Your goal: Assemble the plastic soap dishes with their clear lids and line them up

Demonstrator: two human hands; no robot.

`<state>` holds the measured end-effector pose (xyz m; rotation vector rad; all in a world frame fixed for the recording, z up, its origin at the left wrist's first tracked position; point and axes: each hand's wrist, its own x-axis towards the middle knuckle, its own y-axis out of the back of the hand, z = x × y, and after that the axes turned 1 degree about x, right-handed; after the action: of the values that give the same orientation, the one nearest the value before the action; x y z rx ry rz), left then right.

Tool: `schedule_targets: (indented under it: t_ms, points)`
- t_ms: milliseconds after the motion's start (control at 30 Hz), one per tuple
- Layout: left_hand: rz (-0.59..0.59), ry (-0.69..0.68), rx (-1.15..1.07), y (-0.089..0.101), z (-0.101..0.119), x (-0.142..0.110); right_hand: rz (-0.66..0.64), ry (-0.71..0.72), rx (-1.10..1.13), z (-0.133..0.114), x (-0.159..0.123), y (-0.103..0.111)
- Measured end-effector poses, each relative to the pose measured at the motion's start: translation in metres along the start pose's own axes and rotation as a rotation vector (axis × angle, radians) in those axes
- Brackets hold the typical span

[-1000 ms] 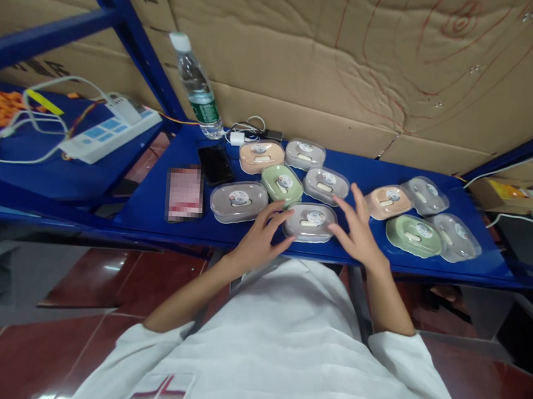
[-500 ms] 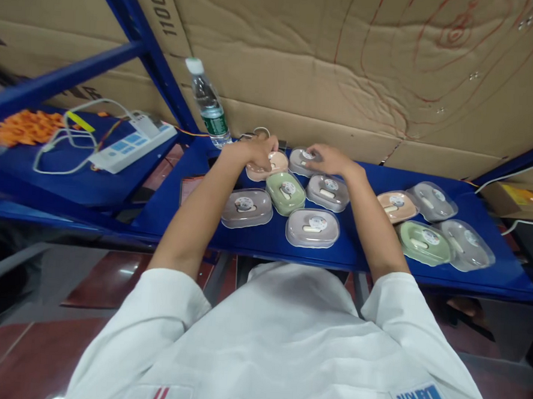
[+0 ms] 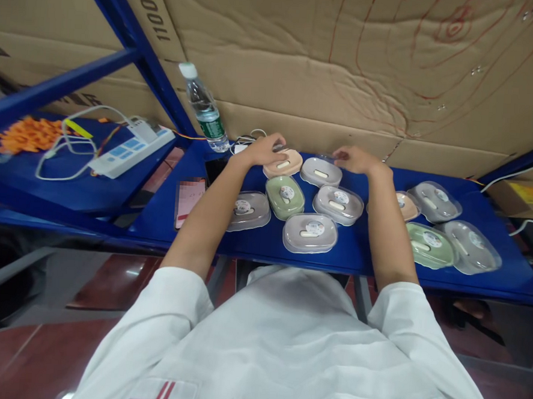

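Several oval lidded boxes lie on a blue shelf (image 3: 263, 250). My left hand (image 3: 261, 149) is curled over the far left edge of a peach box (image 3: 284, 164) in the back row. My right hand (image 3: 358, 160) is curled at the far right corner of the grey box (image 3: 321, 173) beside it. In front of them lie a green box (image 3: 285, 196), a grey box (image 3: 339, 204), a nearer grey box (image 3: 310, 233) and one (image 3: 250, 210) partly under my left forearm.
A second group of boxes (image 3: 430, 245) lies at the right, one peach box (image 3: 406, 206) half hidden by my right forearm. A water bottle (image 3: 204, 108) stands at the back. A power strip (image 3: 131, 149) with cables and orange pieces (image 3: 26, 133) lie at the left, and a pink card (image 3: 189, 198) lies nearby. Cardboard walls the back.
Both hands left the nearest grey box and reached to the back row. The peach and grey boxes there have since shifted a little to the right under my hands.
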<state>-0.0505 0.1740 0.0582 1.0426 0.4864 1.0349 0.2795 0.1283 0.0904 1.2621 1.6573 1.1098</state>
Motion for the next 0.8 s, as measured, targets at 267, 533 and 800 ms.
schedule_targets:
  t_ms: [267,533,800]
  points:
    - [0.156,-0.097,0.197,-0.006,0.014,-0.009,-0.014,0.100,-0.127,-0.053,-0.009,-0.013]
    - [0.153,-0.164,0.383,-0.018,0.045,-0.017,-0.119,0.003,-0.276,-0.065,-0.004,-0.040]
    - [-0.043,0.051,0.349,-0.023,0.035,-0.013,-0.100,0.071,-0.231,-0.055,-0.001,-0.031]
